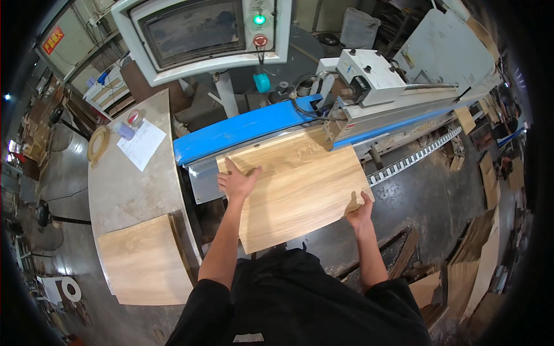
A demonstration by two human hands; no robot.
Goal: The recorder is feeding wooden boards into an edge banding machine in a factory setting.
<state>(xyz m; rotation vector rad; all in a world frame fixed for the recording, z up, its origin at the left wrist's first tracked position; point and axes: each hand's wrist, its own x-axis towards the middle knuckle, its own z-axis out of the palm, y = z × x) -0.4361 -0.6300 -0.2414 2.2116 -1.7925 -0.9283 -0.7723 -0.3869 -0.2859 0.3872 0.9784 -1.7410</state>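
A wood-grain panel [300, 196] lies in front of me, its far edge against the machine beneath the blue guard [242, 130]. My left hand [236, 183] rests on top of it near the left edge, fingers spread and thumb stretched out over the surface. At the right near corner, my right hand [360, 213] grips the panel's edge, thumb on top and the other fingers hidden below. The panel's right part reaches up to the white machine head [369, 78].
Left of me stands a table [138, 187] bearing a stack of similar panels [144, 259], a paper sheet [141, 144] and tape rolls [134, 118]. A control screen [193, 32] hangs ahead. A roller track [415, 155] runs off right. Board offcuts [467, 259] lean at the right.
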